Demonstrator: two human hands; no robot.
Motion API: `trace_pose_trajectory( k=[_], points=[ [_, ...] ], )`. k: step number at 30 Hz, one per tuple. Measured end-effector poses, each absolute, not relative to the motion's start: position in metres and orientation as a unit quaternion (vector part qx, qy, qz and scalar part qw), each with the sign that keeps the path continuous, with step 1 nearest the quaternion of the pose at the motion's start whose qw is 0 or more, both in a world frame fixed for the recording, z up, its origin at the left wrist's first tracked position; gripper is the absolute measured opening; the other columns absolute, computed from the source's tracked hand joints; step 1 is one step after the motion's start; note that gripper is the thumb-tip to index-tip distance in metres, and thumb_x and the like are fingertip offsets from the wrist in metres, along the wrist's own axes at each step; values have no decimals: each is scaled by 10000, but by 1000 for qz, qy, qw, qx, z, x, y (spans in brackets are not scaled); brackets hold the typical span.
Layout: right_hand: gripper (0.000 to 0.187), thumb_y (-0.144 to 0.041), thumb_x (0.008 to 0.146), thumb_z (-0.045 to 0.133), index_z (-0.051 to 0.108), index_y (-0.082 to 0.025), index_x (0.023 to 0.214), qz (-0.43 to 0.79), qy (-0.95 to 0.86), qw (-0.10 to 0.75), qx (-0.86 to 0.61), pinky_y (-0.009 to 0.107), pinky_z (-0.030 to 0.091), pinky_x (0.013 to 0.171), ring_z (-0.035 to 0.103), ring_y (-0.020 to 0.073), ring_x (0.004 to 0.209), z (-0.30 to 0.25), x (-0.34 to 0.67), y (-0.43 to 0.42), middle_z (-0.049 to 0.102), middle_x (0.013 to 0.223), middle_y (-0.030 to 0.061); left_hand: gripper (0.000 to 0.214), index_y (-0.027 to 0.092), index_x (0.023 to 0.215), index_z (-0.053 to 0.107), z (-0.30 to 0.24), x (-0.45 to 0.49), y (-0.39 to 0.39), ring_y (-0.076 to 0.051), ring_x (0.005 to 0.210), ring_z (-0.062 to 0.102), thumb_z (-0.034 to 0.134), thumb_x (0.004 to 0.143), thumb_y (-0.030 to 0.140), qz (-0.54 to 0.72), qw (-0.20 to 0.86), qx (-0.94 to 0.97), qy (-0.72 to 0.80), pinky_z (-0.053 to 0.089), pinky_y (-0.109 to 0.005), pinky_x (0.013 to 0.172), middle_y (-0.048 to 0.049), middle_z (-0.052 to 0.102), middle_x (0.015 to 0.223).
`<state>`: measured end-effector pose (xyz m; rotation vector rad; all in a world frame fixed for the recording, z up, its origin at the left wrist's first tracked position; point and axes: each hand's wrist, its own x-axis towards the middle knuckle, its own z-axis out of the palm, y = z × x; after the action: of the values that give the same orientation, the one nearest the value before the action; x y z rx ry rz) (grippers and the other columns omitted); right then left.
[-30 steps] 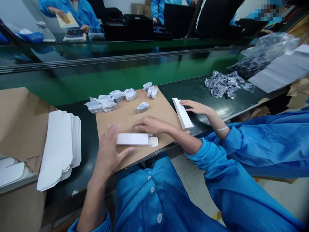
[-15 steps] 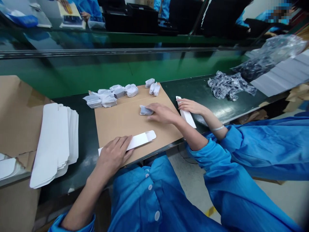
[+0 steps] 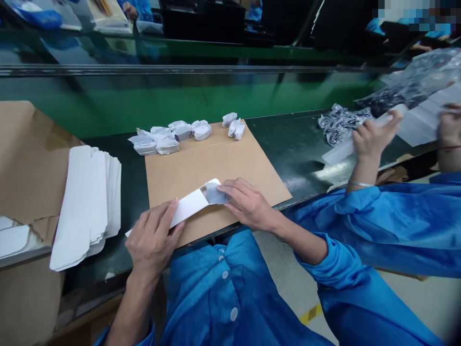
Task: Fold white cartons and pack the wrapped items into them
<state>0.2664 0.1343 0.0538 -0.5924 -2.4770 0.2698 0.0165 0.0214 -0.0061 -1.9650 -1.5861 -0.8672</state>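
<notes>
My left hand (image 3: 153,235) is closed around a long, narrow white box (image 3: 189,207), tilted over the front of a brown cardboard sheet (image 3: 219,158). The box's right end is open, its flap sticking out. Between the fingers of my right hand (image 3: 250,202) is a small wrapped item (image 3: 215,193) in thin whitish paper, held at that open end. Whether its tip is inside the box I cannot tell. More paper-wrapped items (image 3: 167,144) lie along the sheet's back edge, with a few (image 3: 236,129) at its back right corner.
Flat white boxes (image 3: 88,197) are stacked at left beside a brown carton (image 3: 29,163). On the right, a co-worker's hand (image 3: 374,134) holds a white box (image 3: 340,152) near a heap of clear plastic-wrapped pieces (image 3: 342,122). A green wall (image 3: 201,93) runs behind the table.
My right hand has brought the wrapped item from mid-sheet to the box's open end. My left hand has raised and tilted the box. The co-worker's hand has lifted a white box rightward.
</notes>
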Motion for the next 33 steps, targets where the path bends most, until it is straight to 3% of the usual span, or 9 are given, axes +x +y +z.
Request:
trace_pose_trajectory(
  k=[5,8,12,17,20,24,27,30,33],
  points=[
    [365,-96,906,527,532,-155,1266,196,-958,160,-134,403,514,989,565,203,1140,70,269,141,618,1216,122,575,119,1304,570,1,26,19,-246,872,655,754,768,220,-318,209,-763,-523,489,-327,777,-121,730,1050],
    [342,-94,885,560,542,-156,1221,212,-939,206,-179,401,522,984,549,207,1167,79,262,136,595,1210,125,599,121,1308,568,3,26,17,-252,847,651,768,751,212,-335,225,-753,-520,486,-330,748,-126,734,1031],
    [281,-120,865,595,594,-174,1141,306,-860,276,-301,329,579,849,615,159,975,79,254,115,616,1056,73,572,123,1280,592,2,24,15,-270,866,645,766,740,194,-348,241,-726,-542,477,-347,754,-135,731,1039],
    [519,-170,851,623,491,-186,1352,567,-714,249,-327,362,513,1011,628,150,1104,68,256,115,625,1245,95,511,133,1231,625,0,26,17,-282,858,631,759,744,210,-339,262,-709,-560,440,-362,721,-127,734,1028],
    [573,-195,825,657,478,-169,1368,629,-661,240,-332,368,495,1019,634,152,1092,71,258,122,639,1231,106,494,133,1229,622,3,26,19,-268,862,623,747,757,204,-340,245,-725,-547,436,-355,732,-126,730,1021],
    [730,-223,809,683,375,-183,1469,617,-703,178,-305,354,474,991,607,165,1094,86,250,116,638,1186,85,512,145,1257,605,3,26,20,-259,869,618,738,764,191,-362,235,-727,-534,434,-354,758,-126,726,1008],
    [803,-259,799,698,325,-226,1510,537,-774,136,-307,339,475,902,591,163,965,86,235,110,640,1038,35,475,152,1245,615,1,41,21,-265,874,621,721,791,241,-357,253,-713,-548,416,-364,748,-126,727,1009],
    [666,-241,822,640,435,-220,1455,483,-771,170,-378,273,460,745,534,120,739,79,234,119,586,802,-18,417,140,1222,620,3,63,20,-260,922,632,680,837,286,-343,225,-716,-565,425,-367,787,-131,722,1054],
    [535,-312,809,645,575,-226,1332,422,-760,207,-449,263,433,680,521,127,703,88,276,159,568,764,-11,456,180,1285,577,11,58,19,-258,1096,614,645,866,348,-354,188,-706,-583,425,-382,944,-125,684,1203]
  ],
)
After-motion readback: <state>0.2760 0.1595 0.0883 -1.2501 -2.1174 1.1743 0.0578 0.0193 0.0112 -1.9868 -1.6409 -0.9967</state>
